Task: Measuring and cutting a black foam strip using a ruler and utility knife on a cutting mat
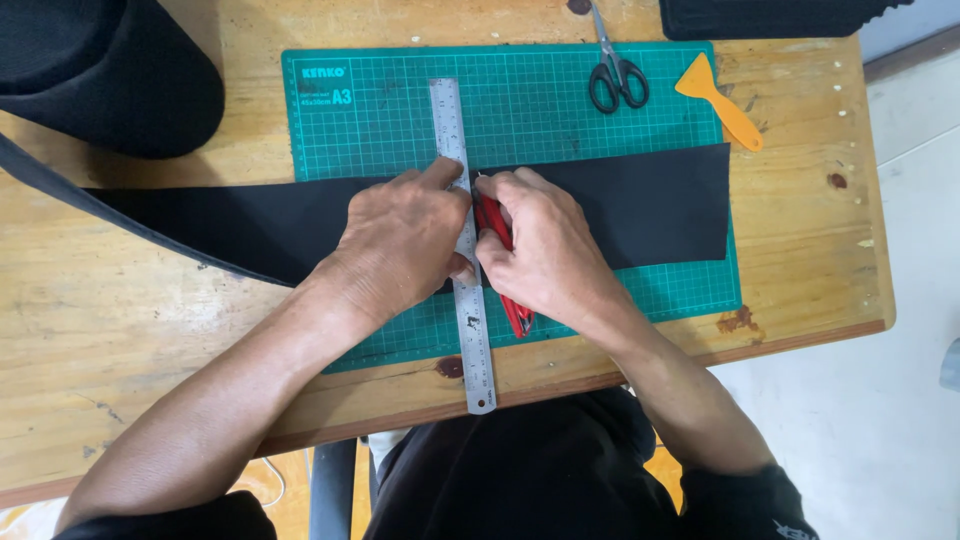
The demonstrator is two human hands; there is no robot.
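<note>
Left hand point(405, 240) fingers press the steel ruler point(466, 270) flat across black fabric point(640, 205); right hand point(545, 245) fingers clamp a red utility knife point(512, 305). Scissors point(615, 75) and orange scraper point(722, 100) lie beyond on the cutting mat point(380, 110).

left hand point(405, 240) pressed flat, fingers spread; right hand point(540, 245) curled in a grip, touching it.

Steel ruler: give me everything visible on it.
The steel ruler is a long, flat, silvery strip with fine graduation marks and a hole near its rounded near end. It lies flat across the black sheet and green cutting mat, overhanging the table's front edge. The left hand presses it down; the right hand holds a red knife along its right edge.
</note>
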